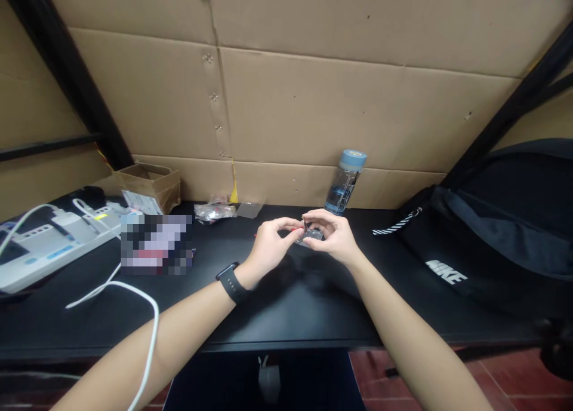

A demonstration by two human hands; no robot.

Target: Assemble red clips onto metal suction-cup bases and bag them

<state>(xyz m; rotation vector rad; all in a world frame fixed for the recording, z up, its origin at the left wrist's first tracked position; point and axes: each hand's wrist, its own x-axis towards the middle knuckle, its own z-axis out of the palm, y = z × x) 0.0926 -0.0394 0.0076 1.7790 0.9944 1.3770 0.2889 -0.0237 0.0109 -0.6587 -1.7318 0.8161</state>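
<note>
Both hands meet above the middle of the black table [295,315]. My left hand [274,244], with a dark watch on its wrist, pinches a small red piece between thumb and fingertips. My right hand [333,238] curls around a small clear, shiny item [314,235], thumb below and fingers above. The fingertips nearly touch and hide much of both small items. Behind my right hand stands a clear bottle [342,187] with a blue lid.
On the left lie a white power strip [58,252], a white cable [150,303], an open cardboard box [156,187] and a blurred packet [156,244]. Plastic bags [215,212] lie near the cardboard wall [295,112]. A black backpack [501,232] fills the right side.
</note>
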